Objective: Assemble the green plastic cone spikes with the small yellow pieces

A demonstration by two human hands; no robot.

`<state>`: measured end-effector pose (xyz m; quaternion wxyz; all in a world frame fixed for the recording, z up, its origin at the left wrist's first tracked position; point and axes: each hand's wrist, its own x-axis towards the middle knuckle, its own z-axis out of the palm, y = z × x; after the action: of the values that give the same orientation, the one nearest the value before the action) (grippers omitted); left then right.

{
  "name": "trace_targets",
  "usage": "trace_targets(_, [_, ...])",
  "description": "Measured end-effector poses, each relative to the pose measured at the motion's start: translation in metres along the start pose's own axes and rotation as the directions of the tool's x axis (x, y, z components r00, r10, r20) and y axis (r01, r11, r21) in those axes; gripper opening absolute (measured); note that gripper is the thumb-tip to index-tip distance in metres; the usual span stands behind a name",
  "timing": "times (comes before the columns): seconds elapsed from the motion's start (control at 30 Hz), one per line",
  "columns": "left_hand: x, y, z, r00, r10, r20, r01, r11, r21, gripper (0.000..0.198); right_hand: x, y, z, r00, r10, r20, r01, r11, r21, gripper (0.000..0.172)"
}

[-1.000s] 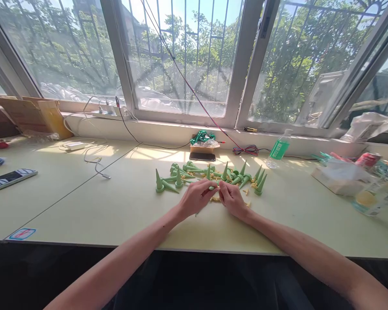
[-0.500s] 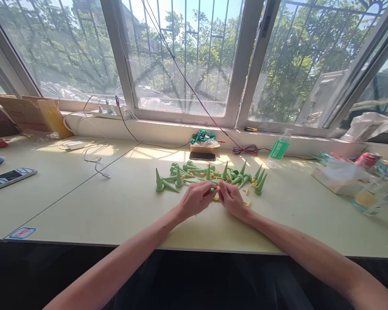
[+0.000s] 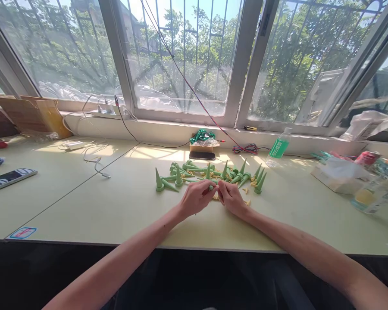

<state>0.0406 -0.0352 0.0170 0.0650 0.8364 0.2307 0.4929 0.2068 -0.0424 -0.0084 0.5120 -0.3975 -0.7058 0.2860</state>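
Close together above the table, my two hands meet at the fingertips. My left hand (image 3: 198, 197) is closed around a green watering spike (image 3: 211, 187), mostly hidden by the fingers. My right hand (image 3: 232, 197) pinches a small yellow valve (image 3: 217, 186) against its end; only a sliver of yellow shows. Just behind the hands lies a pile of green cone-shaped watering spikes (image 3: 226, 170), some upright and some on their sides. Loose yellow valves (image 3: 245, 190) are scattered among and beside them.
A dark phone (image 3: 202, 156) lies before a small box with green wrapping (image 3: 203, 138). To the right stand a water bottle (image 3: 278, 148), a tissue box (image 3: 336, 178) and a red can (image 3: 367, 158). A second phone (image 3: 11, 178) and cables (image 3: 98, 165) lie left.
Both hands stay together in nearly the same place, with a slight shift of the fingers around the green spike. The pile behind looks the same.
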Motion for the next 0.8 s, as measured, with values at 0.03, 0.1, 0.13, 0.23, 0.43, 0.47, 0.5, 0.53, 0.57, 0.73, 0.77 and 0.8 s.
trace_targets(0.03, [-0.0001, -0.0002, 0.0001, 1.000, -0.005, 0.000, 0.005, 1.000, 0.000, 0.019, 0.0001, 0.0000, 0.0001, 1.000, -0.001, 0.000, 0.001, 1.000, 0.001, 0.056])
trace_targets(0.1, [-0.0001, -0.0003, 0.0000, 1.000, -0.012, -0.001, 0.012, 1.000, -0.003, 0.019, 0.0002, -0.0003, 0.0004, 1.000, -0.002, 0.001, 0.002, 1.000, 0.004, 0.056])
trace_targets(0.13, [-0.0002, -0.0003, -0.0001, 1.000, -0.012, 0.000, 0.012, 1.000, -0.004, 0.019, 0.0003, -0.0005, 0.0004, 1.000, -0.002, 0.001, 0.002, 1.000, 0.005, 0.056])
trace_targets(0.23, [-0.0003, -0.0004, -0.0001, 1.000, -0.020, 0.005, 0.020, 1.000, -0.010, 0.018, 0.0007, -0.0013, 0.0003, 1.000, -0.005, -0.001, 0.005, 1.000, -0.001, 0.056])
trace_targets(0.43, [-0.0007, -0.0009, 0.0004, 0.998, -0.063, -0.007, 0.063, 0.998, -0.017, 0.018, 0.0010, -0.0020, 0.0011, 1.000, 0.006, -0.013, -0.006, 1.000, -0.027, 0.057])
trace_targets(0.47, [-0.0008, -0.0008, 0.0003, 0.998, -0.065, -0.008, 0.065, 0.998, -0.018, 0.018, 0.0009, -0.0018, 0.0014, 1.000, 0.007, -0.017, -0.007, 1.000, -0.025, 0.057])
trace_targets(0.5, [-0.0008, -0.0008, 0.0002, 0.998, -0.067, -0.006, 0.066, 0.998, -0.018, 0.017, 0.0009, -0.0016, 0.0016, 1.000, 0.005, -0.019, -0.005, 1.000, -0.022, 0.056])
trace_targets(0.53, [-0.0009, -0.0008, 0.0001, 0.998, -0.069, -0.006, 0.069, 0.997, -0.019, 0.017, 0.0009, -0.0014, 0.0017, 1.000, 0.001, -0.018, -0.002, 1.000, -0.019, 0.056])
trace_targets(0.57, [-0.0009, -0.0010, 0.0000, 0.997, -0.071, -0.008, 0.071, 0.997, -0.020, 0.017, 0.0009, -0.0011, 0.0017, 1.000, -0.006, -0.015, 0.005, 1.000, -0.019, 0.056])
trace_targets(0.73, [0.0003, -0.0032, 0.0000, 0.994, -0.099, -0.038, 0.098, 0.994, -0.043, 0.015, 0.0021, -0.0009, -0.0006, 0.999, -0.044, -0.014, 0.044, 0.998, -0.049, 0.057])
trace_targets(0.77, [0.0009, -0.0036, -0.0005, 0.992, -0.111, -0.062, 0.108, 0.993, -0.049, 0.015, 0.0026, -0.0010, -0.0015, 0.999, -0.046, -0.029, 0.044, 0.998, -0.051, 0.058])
trace_targets(0.8, [0.0018, -0.0039, -0.0016, 0.987, -0.126, -0.096, 0.121, 0.991, -0.054, 0.017, 0.0034, -0.0010, -0.0025, 0.998, -0.043, -0.052, 0.041, 0.998, -0.051, 0.058])
